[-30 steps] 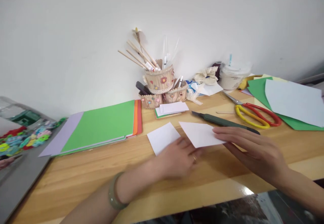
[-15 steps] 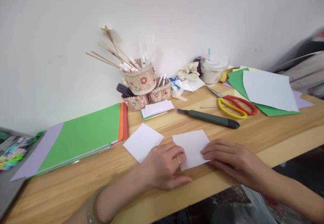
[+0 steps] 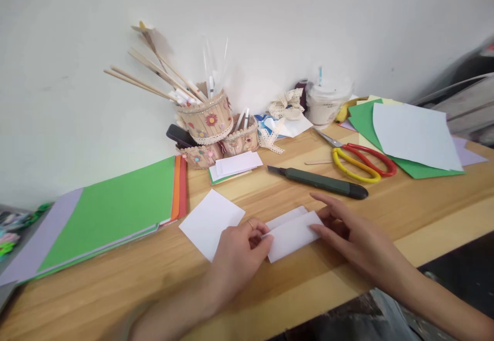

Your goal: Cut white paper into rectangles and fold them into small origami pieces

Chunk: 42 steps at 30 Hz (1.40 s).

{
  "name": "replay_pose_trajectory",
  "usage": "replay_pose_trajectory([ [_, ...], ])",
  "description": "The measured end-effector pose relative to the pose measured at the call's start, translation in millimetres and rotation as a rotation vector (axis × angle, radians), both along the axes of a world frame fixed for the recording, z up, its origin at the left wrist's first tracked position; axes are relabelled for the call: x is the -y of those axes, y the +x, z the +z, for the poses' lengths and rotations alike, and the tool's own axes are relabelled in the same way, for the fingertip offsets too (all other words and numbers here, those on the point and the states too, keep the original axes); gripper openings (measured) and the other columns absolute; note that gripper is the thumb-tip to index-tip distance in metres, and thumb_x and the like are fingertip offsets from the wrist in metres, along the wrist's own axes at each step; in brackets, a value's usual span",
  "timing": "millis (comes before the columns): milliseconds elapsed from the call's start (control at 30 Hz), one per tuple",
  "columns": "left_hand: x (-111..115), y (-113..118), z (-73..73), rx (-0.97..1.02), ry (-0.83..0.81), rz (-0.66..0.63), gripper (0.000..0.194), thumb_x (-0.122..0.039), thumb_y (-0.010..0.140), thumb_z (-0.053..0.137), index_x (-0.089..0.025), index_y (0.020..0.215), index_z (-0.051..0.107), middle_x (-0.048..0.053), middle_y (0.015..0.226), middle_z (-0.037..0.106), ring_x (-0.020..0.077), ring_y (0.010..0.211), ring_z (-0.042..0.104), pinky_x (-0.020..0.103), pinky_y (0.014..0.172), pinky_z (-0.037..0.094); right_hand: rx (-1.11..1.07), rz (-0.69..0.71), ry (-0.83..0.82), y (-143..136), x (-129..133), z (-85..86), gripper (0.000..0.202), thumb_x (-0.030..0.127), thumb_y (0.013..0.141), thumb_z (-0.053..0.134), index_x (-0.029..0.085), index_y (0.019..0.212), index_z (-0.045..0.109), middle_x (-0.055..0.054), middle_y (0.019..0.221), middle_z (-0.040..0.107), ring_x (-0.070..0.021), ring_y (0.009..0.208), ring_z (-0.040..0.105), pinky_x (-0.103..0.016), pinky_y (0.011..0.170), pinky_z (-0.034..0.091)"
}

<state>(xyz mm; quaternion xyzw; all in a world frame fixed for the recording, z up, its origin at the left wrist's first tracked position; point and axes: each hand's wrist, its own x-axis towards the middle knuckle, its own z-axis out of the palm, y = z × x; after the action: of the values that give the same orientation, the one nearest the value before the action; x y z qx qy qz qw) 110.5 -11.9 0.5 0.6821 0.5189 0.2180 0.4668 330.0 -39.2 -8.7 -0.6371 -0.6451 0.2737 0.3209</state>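
Note:
Between my hands a white sheet of paper [image 3: 295, 234] is bent over, its near flap lying across the back part so that a strip of the back part shows behind. My left hand [image 3: 241, 251] pinches the left end between thumb and fingers, a ring on one finger. At the right end my right hand [image 3: 349, 235] has its thumb on the flap and fingers behind, with the index finger raised. A second white square sheet [image 3: 211, 222] lies flat on the table, partly behind my left hand.
On the wooden table [image 3: 154, 284] lie a dark green utility knife [image 3: 318, 180], scissors with red and yellow handles [image 3: 358, 161] and small paper strips [image 3: 237, 165]. Coloured sheets [image 3: 116, 207] are stacked left, more paper [image 3: 415, 135] right. Decorated pots [image 3: 210, 120] stand by the wall.
The white paper lay flat under my hands; its near edge is now lifted and folded over toward the back. My fingers have moved from pressing on it to pinching its ends.

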Motion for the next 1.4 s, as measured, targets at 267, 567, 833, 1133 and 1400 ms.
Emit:
replay_pose_trajectory([
  [267,-5,2,-3.2,0.045,-0.089,0.077,0.006,-0.025,0.078,0.053,-0.02,0.08,0.053,-0.003,0.066,0.056,0.0123,0.056,0.053,0.022,0.053,0.04,0.236,-0.04,0.032,-6,-4,-10.5,0.034,0.043,0.084,0.044,0.019,0.108,0.05,0.001,0.064,0.06,-0.0175,0.053,0.057,-0.029,0.047,0.043],
  [567,-11,5,-1.3,0.041,-0.21,0.105,0.01,-0.023,0.079,0.052,-0.021,0.072,0.045,-0.008,0.051,0.05,0.0128,0.048,0.055,0.022,0.05,0.04,0.49,0.024,0.248,-10,4,-10.3,0.022,0.035,0.09,0.038,0.022,0.074,0.046,0.0,0.063,0.055,-0.0164,0.054,0.056,-0.026,0.046,0.041],
  [833,-16,10,4.6,-0.048,-0.227,0.094,0.009,-0.02,0.08,0.05,-0.021,0.073,0.044,-0.01,0.048,0.049,0.0091,0.04,0.053,0.018,0.047,0.037,0.681,0.025,0.402,-17,2,-9.6,0.026,0.028,0.093,0.029,0.021,0.074,0.046,-0.001,0.064,0.055,-0.0178,0.057,0.058,-0.028,0.046,0.04],
  [1133,-19,12,3.3,-0.104,-0.269,0.109,0.011,-0.02,0.08,0.05,-0.021,0.074,0.041,-0.012,0.043,0.047,0.0094,0.038,0.053,0.017,0.044,0.035,0.68,0.019,0.409,-18,1,-10.9,0.026,0.028,0.093,0.03,0.021,0.074,0.047,-0.001,0.064,0.055,-0.017,0.056,0.058,-0.028,0.047,0.042],
  [1400,-18,13,2.3,-0.112,-0.323,0.13,0.013,-0.02,0.079,0.051,-0.022,0.073,0.039,-0.012,0.042,0.047,0.0095,0.037,0.053,0.017,0.042,0.033,0.605,0.005,0.377,-16,2,-11.5,0.022,0.027,0.091,0.033,0.023,0.074,0.047,0.0,0.063,0.056,-0.015,0.053,0.057,-0.025,0.045,0.042],
])
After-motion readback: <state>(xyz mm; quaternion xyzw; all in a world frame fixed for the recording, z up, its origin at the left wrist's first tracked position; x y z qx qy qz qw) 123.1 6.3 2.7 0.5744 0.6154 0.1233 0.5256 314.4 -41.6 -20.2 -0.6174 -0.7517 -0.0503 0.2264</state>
